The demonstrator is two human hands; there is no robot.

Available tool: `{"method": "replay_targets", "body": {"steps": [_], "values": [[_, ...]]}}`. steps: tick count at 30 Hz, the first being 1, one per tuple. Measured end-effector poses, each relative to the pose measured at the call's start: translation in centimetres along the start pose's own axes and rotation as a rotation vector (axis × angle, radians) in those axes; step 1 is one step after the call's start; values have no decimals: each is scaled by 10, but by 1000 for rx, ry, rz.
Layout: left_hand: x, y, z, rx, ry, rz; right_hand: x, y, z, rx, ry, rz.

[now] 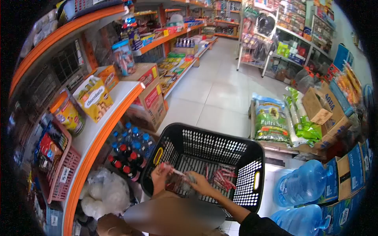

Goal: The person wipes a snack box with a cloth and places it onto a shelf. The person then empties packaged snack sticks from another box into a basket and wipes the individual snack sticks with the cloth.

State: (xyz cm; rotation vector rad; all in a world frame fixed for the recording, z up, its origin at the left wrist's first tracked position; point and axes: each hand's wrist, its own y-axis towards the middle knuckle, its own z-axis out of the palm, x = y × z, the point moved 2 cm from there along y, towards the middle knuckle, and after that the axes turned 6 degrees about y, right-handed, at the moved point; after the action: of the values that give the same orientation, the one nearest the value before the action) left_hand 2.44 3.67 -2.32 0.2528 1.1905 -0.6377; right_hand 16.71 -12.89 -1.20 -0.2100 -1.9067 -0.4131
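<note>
Blue jugs (301, 181) — lower right | yellow box (93, 100) beside tub (70, 114) — left shelf (101, 127) | green sack (271, 122), right

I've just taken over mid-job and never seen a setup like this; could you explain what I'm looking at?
There is no machine here: these are a person's bare hands. The single picture comes from a camera worn on the head, looking forward and down. Below it is a black basket on the floor, with red-and-white wrapped pieces lying inside. The left hand holds a slim wrapped stick that points toward the right hand; whether that one grips it too is hard to tell. Capped bottles stand left of the basket, large blue jugs to its right.
</note>
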Motion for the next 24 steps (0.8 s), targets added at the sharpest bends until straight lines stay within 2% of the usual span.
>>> {"method": "replay_targets", "body": {"steps": [3,5,6,8,9,11,14,17,20,23,24], "values": [[-24,-8,6,-144,-145,211,7,-5,-7,-138,53,-69],[-23,-8,5,-171,-73,229,21,-4,-18,-161,99,12],[-14,-4,-1,-111,-14,247,31,-4,-24,-223,148,60],[-21,-11,8,-88,26,145,46,-2,-34,-359,230,157],[-23,-12,12,-70,42,93,46,-1,-37,-400,221,113],[-27,-15,21,80,166,87,45,1,-43,-487,193,21],[-23,-20,34,255,437,14,47,2,-39,-410,112,-73],[-14,-22,38,434,296,29,49,1,-28,-269,64,-121],[-22,-20,36,228,234,68,38,0,-15,-43,102,-38],[-24,-15,21,-116,106,141,24,-5,-19,79,-168,15],[-20,-10,12,-227,80,197,19,-6,-20,-13,-225,-26]]}}
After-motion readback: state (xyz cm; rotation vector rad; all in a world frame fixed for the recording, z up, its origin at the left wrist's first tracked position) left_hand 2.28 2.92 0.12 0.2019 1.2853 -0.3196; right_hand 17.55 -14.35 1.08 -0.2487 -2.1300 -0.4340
